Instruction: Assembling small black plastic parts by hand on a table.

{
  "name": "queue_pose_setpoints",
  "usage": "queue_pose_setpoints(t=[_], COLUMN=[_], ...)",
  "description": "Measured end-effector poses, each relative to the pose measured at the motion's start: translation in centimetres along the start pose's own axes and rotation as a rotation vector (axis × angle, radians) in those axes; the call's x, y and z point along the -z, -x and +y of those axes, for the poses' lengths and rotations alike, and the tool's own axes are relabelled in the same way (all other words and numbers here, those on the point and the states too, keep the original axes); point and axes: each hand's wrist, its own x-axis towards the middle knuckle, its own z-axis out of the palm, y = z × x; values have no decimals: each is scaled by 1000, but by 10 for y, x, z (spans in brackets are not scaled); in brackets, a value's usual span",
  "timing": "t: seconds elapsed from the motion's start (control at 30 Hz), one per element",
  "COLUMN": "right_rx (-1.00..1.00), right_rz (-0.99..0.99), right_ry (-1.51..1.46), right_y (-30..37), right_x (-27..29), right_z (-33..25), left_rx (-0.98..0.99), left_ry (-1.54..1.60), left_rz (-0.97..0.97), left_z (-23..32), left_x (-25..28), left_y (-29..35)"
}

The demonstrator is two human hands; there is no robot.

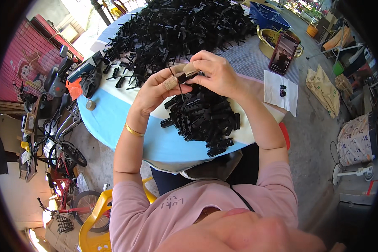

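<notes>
Above the table, my left hand [157,89] and my right hand [218,74] meet with their fingers pinched round one small black strap-like piece [186,77]. A thin dark strip of it sticks up and down past my left fingers. Tan tape is wrapped round some fingertips, and a gold bangle is on my left wrist. Just below my hands lies a heap of black pieces [201,115], bundled closely together near the table's front edge. A far larger pile of loose black pieces [185,31] with thin tails covers the back of the table. The exact kind of piece is too small to tell.
On the right of the table [107,122] are a phone [283,53] leaning on a gold pot [264,44], a white tissue [277,103] with small black bits, and a blue basket [269,16]. A tape roll [90,105] sits left. Bicycles [65,185] and a yellow chair [97,218] stand left.
</notes>
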Motion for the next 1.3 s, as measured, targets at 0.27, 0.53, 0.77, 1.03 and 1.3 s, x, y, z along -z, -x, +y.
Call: queue_pose_setpoints(t=[0.27, 0.53, 0.77, 1.03, 1.3], right_rx=[-460, -465, -543, -560, -540], right_rz=[81, -43, 21, -28, -78], right_ry=[-476, -563, -345, -526, -490], right_y=[0, -1, -2, 3, 2], right_x=[0, -1, -7, -22, -19], right_z=[-5, -7, -11, -20, -21], left_rx=[-234, -36, -42, -319, -483], left_ry=[77, 32, 116, -236, -420], left_rz=[49, -35, -57, 182, 336], left_z=[-6, 4, 4, -11, -17], left_x=[-6, -9, -10, -11, -21], left_y=[2, 9, 9, 4, 3])
